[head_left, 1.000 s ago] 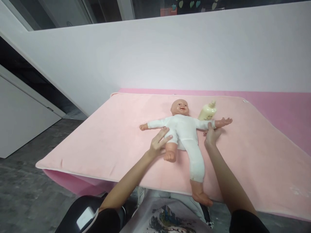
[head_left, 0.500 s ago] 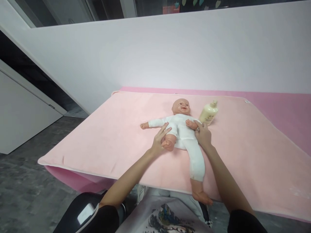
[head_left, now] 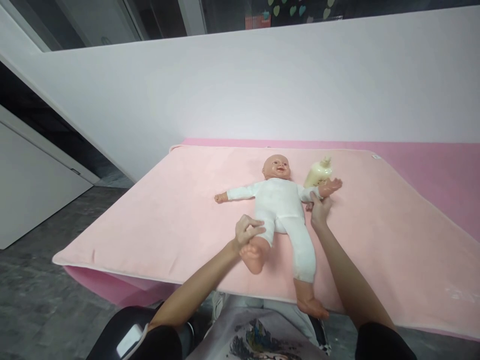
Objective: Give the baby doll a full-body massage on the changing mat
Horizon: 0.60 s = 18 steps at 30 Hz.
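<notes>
Head view: doll [head_left: 279,197] lies face up on blanket [head_left: 142,220], head toward wall [head_left: 240,85]. Left hand [head_left: 247,231] holds the doll's nearer-bent leg, fingers curled over the white cloth; thumb position hidden, cannot tell. Right hand [head_left: 319,210] grips the opposite forearm near the wrist. Bottle [head_left: 318,172] sits just beyond, partly covered.

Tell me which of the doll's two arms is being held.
The arm on the picture's right, near the pale yellow bottle: the right hand holds it. The other arm lies outstretched on the blanket, untouched.
</notes>
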### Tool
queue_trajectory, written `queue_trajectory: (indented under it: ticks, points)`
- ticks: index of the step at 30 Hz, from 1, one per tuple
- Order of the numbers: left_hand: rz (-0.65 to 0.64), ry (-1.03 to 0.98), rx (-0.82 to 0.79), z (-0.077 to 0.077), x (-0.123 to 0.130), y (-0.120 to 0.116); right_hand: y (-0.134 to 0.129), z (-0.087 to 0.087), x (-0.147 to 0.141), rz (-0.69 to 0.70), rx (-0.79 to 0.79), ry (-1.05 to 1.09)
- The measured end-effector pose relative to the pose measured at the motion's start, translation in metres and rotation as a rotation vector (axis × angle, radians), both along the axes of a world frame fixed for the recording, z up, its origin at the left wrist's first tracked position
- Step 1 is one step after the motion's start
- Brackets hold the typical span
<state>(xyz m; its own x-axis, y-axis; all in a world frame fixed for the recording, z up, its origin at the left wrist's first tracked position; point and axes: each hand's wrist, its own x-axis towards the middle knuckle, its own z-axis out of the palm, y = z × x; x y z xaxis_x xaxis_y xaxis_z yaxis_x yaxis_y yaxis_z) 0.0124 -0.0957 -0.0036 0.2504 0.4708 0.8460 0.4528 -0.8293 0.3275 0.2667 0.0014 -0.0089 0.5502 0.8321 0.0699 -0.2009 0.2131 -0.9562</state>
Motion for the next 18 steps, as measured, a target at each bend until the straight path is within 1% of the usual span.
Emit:
queue_trajectory:
  ticks: [1, 3, 4, 5, 8, 11, 13, 15, 17, 18]
  points:
    - [-0.062, 0.018, 0.104, 0.001, 0.002, -0.002, 0.001, 0.002, 0.002, -0.022, 0.009, 0.062]
    - [-0.205, 0.067, 0.372, 0.002, 0.009, -0.002, 0.003, 0.006, 0.008, -0.054, -0.006, 0.193]
    - [-0.26, 0.107, 0.477, 0.003, 0.012, -0.002, 0.004, 0.009, 0.012, -0.055, -0.028, 0.269]
    - [-0.295, 0.147, 0.548, 0.004, 0.015, -0.001, 0.005, 0.011, 0.015, -0.043, -0.054, 0.35]
    - [-0.301, 0.23, 0.58, 0.002, 0.019, 0.002, 0.006, 0.016, 0.024, 0.028, -0.097, 0.536]
    - [-0.265, 0.222, 0.554, -0.004, 0.017, 0.004, 0.005, 0.019, 0.026, 0.05, -0.081, 0.585]
    - [-0.241, 0.212, 0.543, -0.006, 0.015, 0.004, 0.005, 0.019, 0.024, 0.027, -0.076, 0.586]
    - [-0.219, 0.213, 0.556, -0.005, 0.012, 0.004, 0.004, 0.018, 0.021, -0.013, -0.083, 0.566]
    - [-0.193, 0.222, 0.586, 0.0, 0.01, 0.004, 0.003, 0.016, 0.017, -0.069, -0.086, 0.486]
    - [-0.181, 0.226, 0.6, 0.004, 0.008, 0.004, 0.002, 0.015, 0.015, -0.102, -0.075, 0.412]
